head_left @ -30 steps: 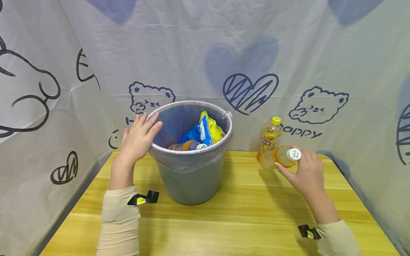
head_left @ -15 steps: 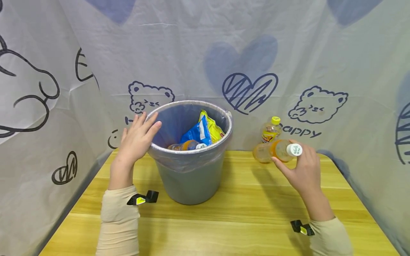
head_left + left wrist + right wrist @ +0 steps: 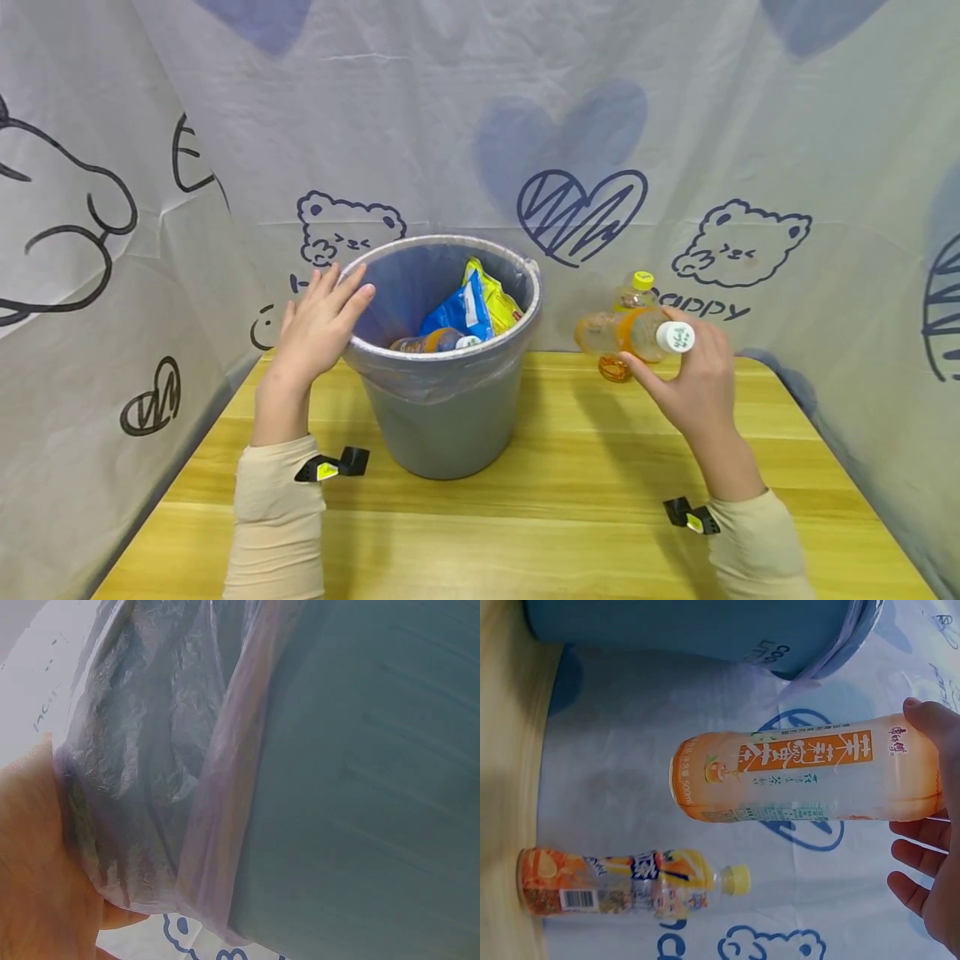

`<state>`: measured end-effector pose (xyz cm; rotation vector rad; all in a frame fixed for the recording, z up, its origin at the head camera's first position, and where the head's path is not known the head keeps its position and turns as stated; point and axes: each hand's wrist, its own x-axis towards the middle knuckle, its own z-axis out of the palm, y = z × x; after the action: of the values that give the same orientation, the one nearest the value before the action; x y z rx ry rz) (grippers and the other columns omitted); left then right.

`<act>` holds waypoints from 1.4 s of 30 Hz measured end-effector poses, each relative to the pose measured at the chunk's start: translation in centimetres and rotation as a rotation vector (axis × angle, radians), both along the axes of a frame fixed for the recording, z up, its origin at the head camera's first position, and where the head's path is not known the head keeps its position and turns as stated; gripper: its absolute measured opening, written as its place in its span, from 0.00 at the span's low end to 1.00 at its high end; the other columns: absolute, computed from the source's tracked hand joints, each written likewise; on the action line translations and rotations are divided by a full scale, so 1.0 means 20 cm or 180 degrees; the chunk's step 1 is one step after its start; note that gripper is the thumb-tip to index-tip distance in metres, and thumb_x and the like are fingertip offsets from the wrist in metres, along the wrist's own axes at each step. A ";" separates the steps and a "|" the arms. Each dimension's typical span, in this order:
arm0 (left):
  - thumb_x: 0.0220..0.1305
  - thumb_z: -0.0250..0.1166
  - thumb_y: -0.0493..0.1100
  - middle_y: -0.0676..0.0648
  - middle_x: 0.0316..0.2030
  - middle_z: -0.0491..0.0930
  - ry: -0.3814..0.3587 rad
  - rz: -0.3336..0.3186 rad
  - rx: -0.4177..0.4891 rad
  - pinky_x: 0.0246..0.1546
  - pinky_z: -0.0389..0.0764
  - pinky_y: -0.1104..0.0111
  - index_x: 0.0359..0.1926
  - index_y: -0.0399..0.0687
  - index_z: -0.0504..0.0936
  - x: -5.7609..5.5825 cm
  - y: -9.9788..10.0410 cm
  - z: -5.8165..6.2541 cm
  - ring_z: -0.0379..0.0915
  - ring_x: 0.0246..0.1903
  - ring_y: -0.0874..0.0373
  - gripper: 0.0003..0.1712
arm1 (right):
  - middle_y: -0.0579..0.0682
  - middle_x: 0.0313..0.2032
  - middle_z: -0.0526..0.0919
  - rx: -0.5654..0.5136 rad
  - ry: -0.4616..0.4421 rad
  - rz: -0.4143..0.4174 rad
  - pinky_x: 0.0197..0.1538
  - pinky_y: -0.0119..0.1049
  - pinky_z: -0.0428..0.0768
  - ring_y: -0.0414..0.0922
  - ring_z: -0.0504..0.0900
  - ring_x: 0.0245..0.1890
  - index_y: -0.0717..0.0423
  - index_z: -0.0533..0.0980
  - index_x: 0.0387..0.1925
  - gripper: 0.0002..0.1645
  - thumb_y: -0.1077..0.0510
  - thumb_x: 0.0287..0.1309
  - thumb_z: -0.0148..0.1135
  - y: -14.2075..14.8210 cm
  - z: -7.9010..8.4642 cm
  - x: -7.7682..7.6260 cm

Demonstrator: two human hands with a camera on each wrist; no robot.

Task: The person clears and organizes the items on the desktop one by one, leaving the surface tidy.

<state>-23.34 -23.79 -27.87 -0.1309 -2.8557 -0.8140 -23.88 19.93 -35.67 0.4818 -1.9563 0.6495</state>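
Observation:
My left hand (image 3: 318, 333) rests with extended fingers against the left side of the rim of a grey trash bin (image 3: 450, 425). A clear plastic liner (image 3: 150, 765) is folded over that rim, and my palm lies along it in the left wrist view. My right hand (image 3: 697, 375) grips a plastic drink bottle (image 3: 802, 772) with an orange label and a white cap. The bottle is tilted nearly level, its cap toward me and its base toward the bin. Behind it a second bottle (image 3: 622, 881) with a yellow cap stands upright on the table, partly covered by the held one in the head view.
Inside the bin lie a blue snack bag (image 3: 453, 312), a yellow snack bag (image 3: 495, 300) and another bottle (image 3: 431, 342) with a white cap. The wooden table (image 3: 570, 533) ends at a white patterned cloth (image 3: 442, 125) behind and at both sides.
My right hand has lifted the held bottle and moved it left toward the bin, tipping it more level. The left hand stays at the rim.

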 end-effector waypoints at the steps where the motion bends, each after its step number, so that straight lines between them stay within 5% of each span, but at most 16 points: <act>1: 0.69 0.30 0.74 0.45 0.78 0.35 -0.0005 -0.0001 0.0002 0.68 0.29 0.31 0.77 0.64 0.48 0.00 0.00 0.00 0.22 0.77 0.42 0.42 | 0.67 0.46 0.79 0.0014 0.0020 0.0015 0.51 0.56 0.69 0.62 0.75 0.45 0.69 0.73 0.55 0.52 0.25 0.53 0.59 -0.01 0.01 0.00; 15: 0.69 0.30 0.74 0.45 0.78 0.36 0.0001 -0.0002 0.0023 0.68 0.28 0.31 0.77 0.65 0.48 0.00 0.00 -0.01 0.22 0.77 0.42 0.41 | 0.65 0.44 0.80 0.0130 0.0452 0.0210 0.51 0.54 0.70 0.61 0.75 0.43 0.69 0.74 0.53 0.47 0.30 0.51 0.66 -0.12 0.12 -0.03; 25: 0.69 0.30 0.74 0.45 0.78 0.36 0.0004 -0.0002 0.0007 0.68 0.30 0.31 0.77 0.64 0.47 0.00 0.00 -0.01 0.23 0.77 0.42 0.41 | 0.65 0.49 0.81 0.0146 0.0507 0.0262 0.55 0.53 0.70 0.61 0.76 0.49 0.66 0.74 0.56 0.48 0.28 0.53 0.63 -0.19 0.18 -0.03; 42: 0.69 0.30 0.75 0.44 0.78 0.36 0.0003 0.0013 -0.0010 0.68 0.30 0.31 0.77 0.65 0.47 0.00 0.00 0.00 0.23 0.77 0.42 0.42 | 0.63 0.49 0.80 -0.0006 0.0680 0.0427 0.56 0.53 0.68 0.60 0.73 0.50 0.62 0.76 0.55 0.43 0.35 0.46 0.72 -0.29 0.26 -0.05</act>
<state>-23.30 -23.78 -27.93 -0.1256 -2.8555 -0.8085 -24.88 14.13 -30.45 0.6584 -1.7326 0.6560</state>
